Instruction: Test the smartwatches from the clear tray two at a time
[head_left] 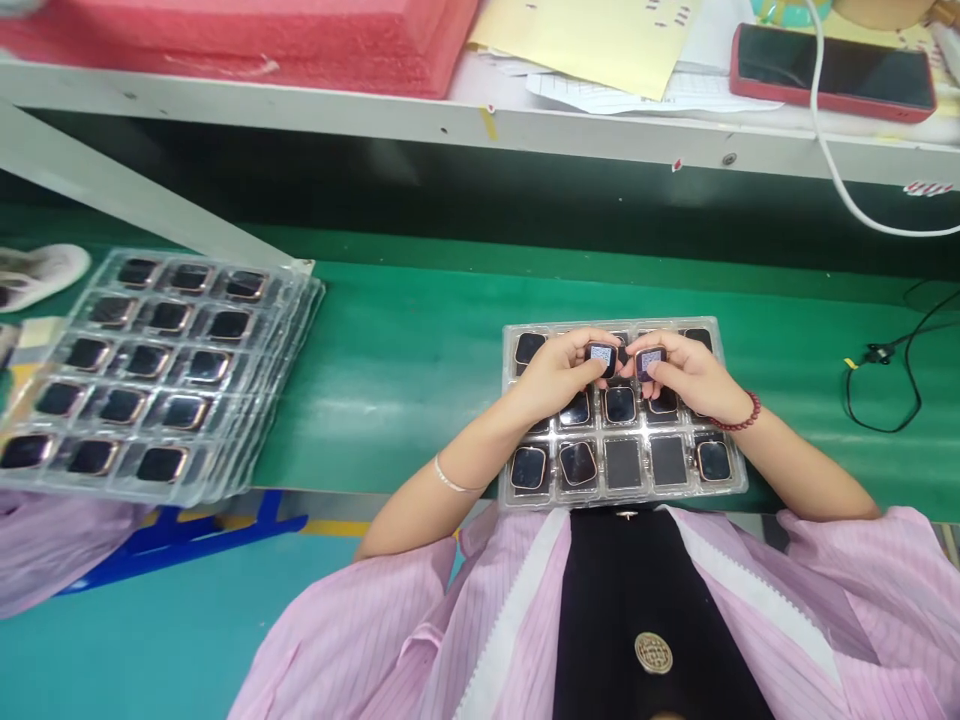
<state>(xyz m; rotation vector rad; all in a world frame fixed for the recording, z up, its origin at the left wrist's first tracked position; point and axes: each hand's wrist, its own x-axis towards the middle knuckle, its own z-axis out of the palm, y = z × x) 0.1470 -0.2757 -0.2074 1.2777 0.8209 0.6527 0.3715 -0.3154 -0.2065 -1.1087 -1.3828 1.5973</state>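
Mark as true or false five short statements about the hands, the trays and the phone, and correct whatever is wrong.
1. The left hand holds a square device with its screen lit. True.
2. The right hand is empty. False: the right hand holds a second device, also lit.
3. A stack of trays stands to the left of the tray beneath the hands. True.
4. The phone lies on the green table. False: the phone is up on the white shelf.
5. A red beaded bracelet is on the left wrist. False: it is on the right wrist.
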